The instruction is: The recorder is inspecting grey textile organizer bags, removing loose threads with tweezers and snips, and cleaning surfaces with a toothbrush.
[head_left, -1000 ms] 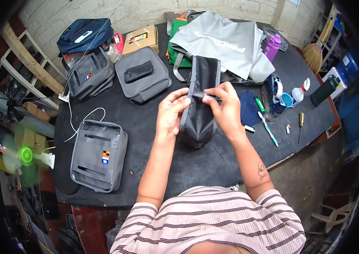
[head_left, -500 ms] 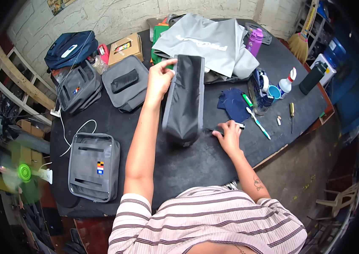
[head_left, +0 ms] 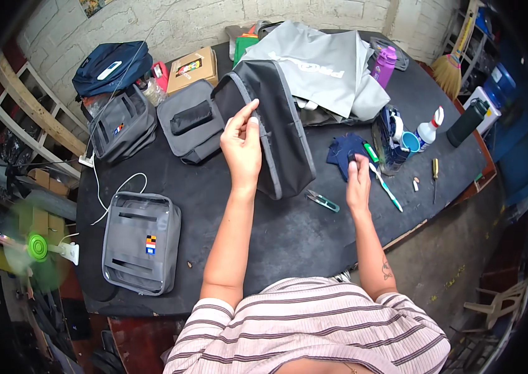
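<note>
A black fabric bag with grey piping stands tilted over the middle of the table. My left hand pinches its piped edge between thumb and fingers. To the right, my right hand is raised with its fingers pressed together. A small dark thing shows at those fingertips, too little of it visible to name. Thread snips with a green handle lie on the table between the bag and my right hand. Just beyond that hand are a crumpled navy cloth, a green marker and a toothbrush.
Grey bags rest at the left, one with a clear front. Grey sheeting is heaped at the back, beside a purple bottle. A spray bottle, a dark flask and a screwdriver are at the right.
The bag has turned and tilted, now showing its broad side and edge. My left hand has shifted lower on its edge. My right hand has lifted off the table near the snips, moving right.
</note>
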Demonstrator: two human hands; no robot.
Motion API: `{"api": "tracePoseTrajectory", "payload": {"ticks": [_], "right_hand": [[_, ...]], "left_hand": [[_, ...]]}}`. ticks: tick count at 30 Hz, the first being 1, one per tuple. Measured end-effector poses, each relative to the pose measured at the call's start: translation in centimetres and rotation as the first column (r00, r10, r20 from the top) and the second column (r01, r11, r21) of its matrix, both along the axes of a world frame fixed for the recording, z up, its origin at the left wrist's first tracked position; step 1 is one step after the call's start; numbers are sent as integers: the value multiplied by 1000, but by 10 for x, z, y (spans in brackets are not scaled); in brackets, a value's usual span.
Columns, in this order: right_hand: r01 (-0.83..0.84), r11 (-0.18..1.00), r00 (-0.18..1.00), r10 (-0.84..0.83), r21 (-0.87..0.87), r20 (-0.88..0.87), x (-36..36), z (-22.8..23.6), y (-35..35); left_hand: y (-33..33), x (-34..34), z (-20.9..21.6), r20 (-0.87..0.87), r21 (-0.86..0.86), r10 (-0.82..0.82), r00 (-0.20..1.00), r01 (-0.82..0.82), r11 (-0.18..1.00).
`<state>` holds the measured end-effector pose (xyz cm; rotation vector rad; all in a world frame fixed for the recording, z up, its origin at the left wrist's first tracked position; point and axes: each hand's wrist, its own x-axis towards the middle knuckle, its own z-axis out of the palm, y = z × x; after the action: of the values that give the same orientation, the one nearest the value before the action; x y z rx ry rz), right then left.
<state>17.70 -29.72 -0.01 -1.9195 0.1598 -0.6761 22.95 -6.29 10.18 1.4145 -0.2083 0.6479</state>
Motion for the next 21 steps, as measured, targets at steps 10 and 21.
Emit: {"api": "tracePoseTrajectory", "payload": {"ticks": [10, 21], "right_hand": [[-310, 943, 931, 327, -120, 165, 7, 97, 105], [-112, 949, 951, 188, -296, 244, 11, 100, 109]], "left_hand": [[-22, -10, -3, 67, -60, -68, 995, 72, 996], [-27, -15, -2, 39, -193, -167, 985, 172, 966]]}}
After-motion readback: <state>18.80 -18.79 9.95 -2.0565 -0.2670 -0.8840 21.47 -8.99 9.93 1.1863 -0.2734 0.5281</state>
